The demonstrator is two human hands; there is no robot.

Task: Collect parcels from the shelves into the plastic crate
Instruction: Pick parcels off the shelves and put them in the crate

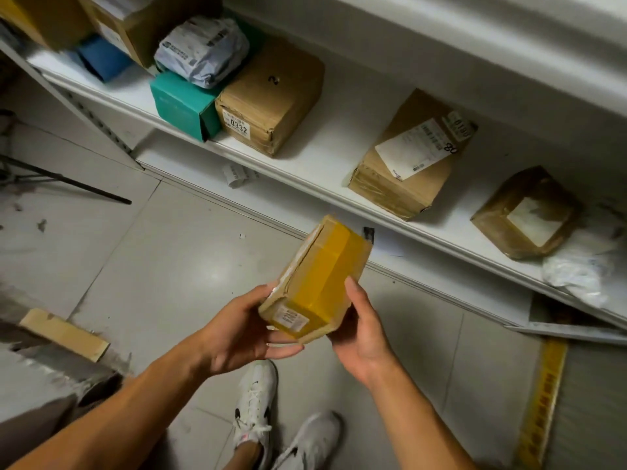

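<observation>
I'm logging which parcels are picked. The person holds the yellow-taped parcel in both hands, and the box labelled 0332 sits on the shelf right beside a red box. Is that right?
Not quite: the head view shows the 0332 box beside a teal box, not a red one. The rest stands: the left hand and right hand both hold the yellow-taped parcel.

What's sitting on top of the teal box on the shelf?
A grey plastic mailer bag lies on the teal box, leaning toward the brown carton. What is behind it is hidden.

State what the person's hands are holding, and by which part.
Both hands hold a small yellow-taped parcel: the left hand at its near-left end, the right hand at its right side.
</observation>
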